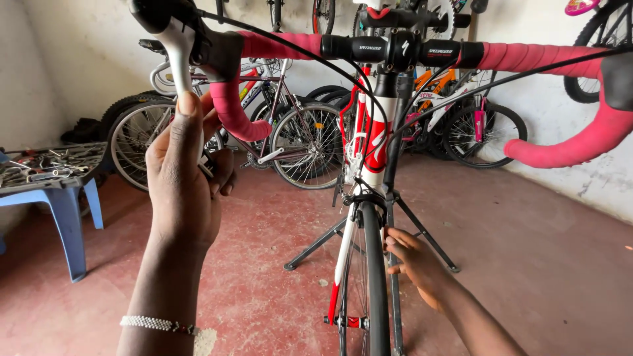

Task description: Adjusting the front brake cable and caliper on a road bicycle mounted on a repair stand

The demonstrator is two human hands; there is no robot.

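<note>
A red-and-white road bike (374, 142) with pink-taped drop handlebars (264, 46) stands on a black repair stand (409, 221) right in front of me. My left hand (184, 168) is raised and wrapped around the silver brake lever (179, 56) on the left side of the bars, fingers curled on it. My right hand (412, 260) is low, fingertips touching the black front tyre (376, 264) beside the stand's upright. The front brake caliper (359, 196) sits just above the tyre.
A blue plastic table (56, 181) with a tray of several hand tools stands at the left. Several bicycles (290, 125) and loose wheels lean against the back wall. The floor is reddish concrete (541, 264); a white wall runs along the right.
</note>
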